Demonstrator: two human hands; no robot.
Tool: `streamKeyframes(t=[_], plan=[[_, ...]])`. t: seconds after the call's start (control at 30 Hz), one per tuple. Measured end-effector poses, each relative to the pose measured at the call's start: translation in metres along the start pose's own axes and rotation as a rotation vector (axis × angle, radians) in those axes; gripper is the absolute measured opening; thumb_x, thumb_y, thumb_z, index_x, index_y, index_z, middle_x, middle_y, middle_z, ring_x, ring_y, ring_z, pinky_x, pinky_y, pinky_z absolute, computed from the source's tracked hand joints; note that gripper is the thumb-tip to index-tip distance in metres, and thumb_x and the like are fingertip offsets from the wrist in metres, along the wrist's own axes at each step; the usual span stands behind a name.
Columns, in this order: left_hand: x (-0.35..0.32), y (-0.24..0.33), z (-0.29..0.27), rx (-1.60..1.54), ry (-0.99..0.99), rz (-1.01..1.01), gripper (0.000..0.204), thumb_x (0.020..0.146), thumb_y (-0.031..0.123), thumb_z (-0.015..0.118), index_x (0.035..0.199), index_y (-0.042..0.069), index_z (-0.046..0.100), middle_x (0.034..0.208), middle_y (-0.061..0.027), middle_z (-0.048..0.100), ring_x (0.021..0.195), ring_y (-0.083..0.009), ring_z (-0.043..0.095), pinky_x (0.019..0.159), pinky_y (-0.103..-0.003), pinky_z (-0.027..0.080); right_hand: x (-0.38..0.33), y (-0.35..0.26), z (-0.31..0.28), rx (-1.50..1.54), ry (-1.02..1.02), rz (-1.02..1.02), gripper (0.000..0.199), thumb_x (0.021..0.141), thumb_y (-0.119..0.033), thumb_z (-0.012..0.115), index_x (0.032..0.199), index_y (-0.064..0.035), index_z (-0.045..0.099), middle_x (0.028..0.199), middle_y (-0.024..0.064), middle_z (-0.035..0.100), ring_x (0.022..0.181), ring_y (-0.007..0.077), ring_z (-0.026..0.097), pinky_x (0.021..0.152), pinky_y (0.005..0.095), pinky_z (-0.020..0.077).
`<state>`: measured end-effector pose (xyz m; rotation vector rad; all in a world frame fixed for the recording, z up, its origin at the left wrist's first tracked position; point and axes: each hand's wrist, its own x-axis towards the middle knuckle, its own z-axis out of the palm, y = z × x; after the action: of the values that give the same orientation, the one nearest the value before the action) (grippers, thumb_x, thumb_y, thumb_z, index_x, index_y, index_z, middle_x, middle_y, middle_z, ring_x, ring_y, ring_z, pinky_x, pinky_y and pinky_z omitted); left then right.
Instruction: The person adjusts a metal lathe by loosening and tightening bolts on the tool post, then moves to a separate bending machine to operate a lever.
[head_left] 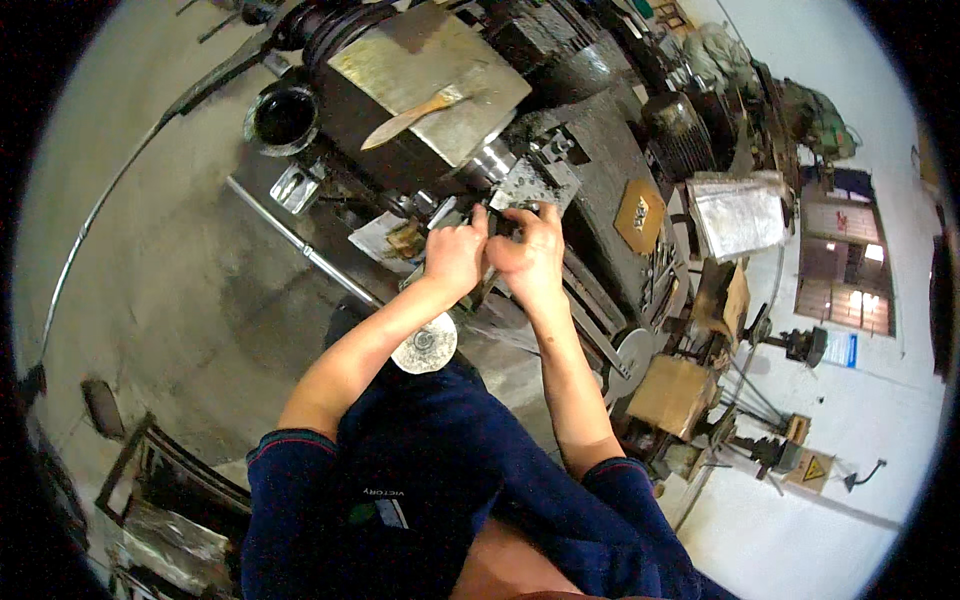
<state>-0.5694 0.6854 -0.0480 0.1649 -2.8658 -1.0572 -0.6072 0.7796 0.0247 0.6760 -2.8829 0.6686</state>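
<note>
Both my hands are close together at the middle of an oily metal machine. My left hand (457, 258) is closed, its index finger stretched toward a small dark part between the hands. Beside it my right hand (530, 258) curls its fingers round the same spot; what they grip is mostly hidden. Just beyond the fingers are a shiny metal cylinder (490, 162) and a grey metal block (540, 185) strewn with dark specks. Farther off, a brush (410, 118) with a wooden handle lies on a flat metal plate (390, 65) atop the machine.
A long metal bar (305, 250) slants out at the left, below a dark round cup (282, 120). A pale round disc (425, 343) sits under my left forearm. To the right are a brown board (640, 216) bearing small parts, a ribbed motor (682, 130) and a cardboard box (670, 397).
</note>
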Motion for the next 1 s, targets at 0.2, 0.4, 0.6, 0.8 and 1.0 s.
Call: streamKeyframes(t=[0.2, 0.4, 0.6, 0.8, 1.0], plan=[[0.003, -0.001, 0.003, 0.023, 0.026, 0.014, 0.054, 0.075, 0.020, 0.055, 0.121, -0.006, 0.049, 0.063, -0.0158, 0.063, 0.058, -0.0321, 0.064, 0.054, -0.042, 0.050, 0.000, -0.006, 0.005, -0.033, 0.029, 0.086, 0.041, 0.059, -0.018, 0.063, 0.096, -0.0012, 0.067, 0.089, 0.0218, 0.053, 0.089, 0.0377, 0.051, 0.080, 0.0416, 0.0434], [0.003, -0.004, 0.002, 0.039, 0.022, 0.018, 0.057, 0.081, 0.034, 0.055, 0.121, -0.005, 0.049, 0.058, -0.0168, 0.060, 0.057, -0.0343, 0.062, 0.053, -0.044, 0.049, -0.002, -0.014, -0.010, -0.040, 0.002, 0.086, 0.041, 0.059, -0.014, 0.060, 0.098, -0.0044, 0.068, 0.095, 0.0219, 0.054, 0.090, 0.0383, 0.051, 0.080, 0.0423, 0.0445], [0.004, 0.000, 0.000, -0.009, 0.034, -0.023, 0.064, 0.082, 0.047, 0.058, 0.119, -0.004, 0.050, 0.059, -0.0202, 0.060, 0.057, -0.0366, 0.062, 0.052, -0.046, 0.048, 0.003, 0.016, -0.033, 0.135, -0.079, -0.185, 0.032, 0.057, -0.013, 0.065, 0.087, -0.0009, 0.069, 0.118, 0.0249, 0.053, 0.105, 0.0388, 0.051, 0.091, 0.0399, 0.0438], [0.003, 0.006, -0.006, -0.035, 0.023, -0.015, 0.065, 0.081, 0.047, 0.060, 0.115, -0.007, 0.051, 0.058, -0.0211, 0.059, 0.056, -0.0377, 0.061, 0.051, -0.046, 0.048, 0.026, 0.042, -0.045, 0.198, -0.345, -0.324, 0.038, 0.055, -0.010, 0.061, 0.091, 0.0004, 0.068, 0.117, 0.0157, 0.057, 0.102, 0.0331, 0.052, 0.088, 0.0374, 0.0436], [0.003, -0.005, 0.004, -0.078, 0.042, 0.014, 0.062, 0.082, 0.045, 0.061, 0.114, -0.007, 0.051, 0.058, -0.0204, 0.059, 0.057, -0.0373, 0.061, 0.052, -0.045, 0.048, 0.026, 0.047, -0.039, 0.177, -0.385, -0.349, 0.039, 0.056, -0.010, 0.061, 0.092, 0.0007, 0.068, 0.117, 0.0162, 0.055, 0.102, 0.0336, 0.052, 0.088, 0.0374, 0.0434]])
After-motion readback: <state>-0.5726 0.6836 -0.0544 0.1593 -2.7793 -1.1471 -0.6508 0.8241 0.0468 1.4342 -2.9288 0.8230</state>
